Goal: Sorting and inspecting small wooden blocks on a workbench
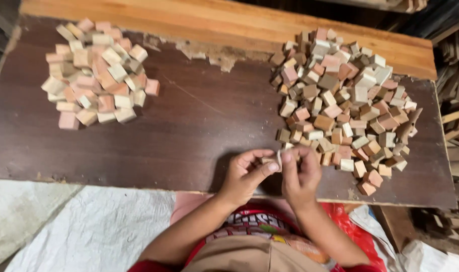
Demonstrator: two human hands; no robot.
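Dark brown worktop [199, 126] carries two heaps of small wooden blocks: a big heap [342, 100] on the right, a smaller heap [96, 73] far left. Near its front edge, left hand [244, 174] and right hand [301, 174] meet, fingers [285, 158] pinching one small pale block [278, 160] between them, just beside the big heap.

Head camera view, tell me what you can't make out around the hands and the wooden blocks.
- Small pale piece, head view: mostly covered by the left hand and right hand; its shape is unclear.
- Right block pile: lower blocks buried under upper ones.
- Left block pile: same, underside hidden.
- Stacked wood: cut off by the right edge, dark.
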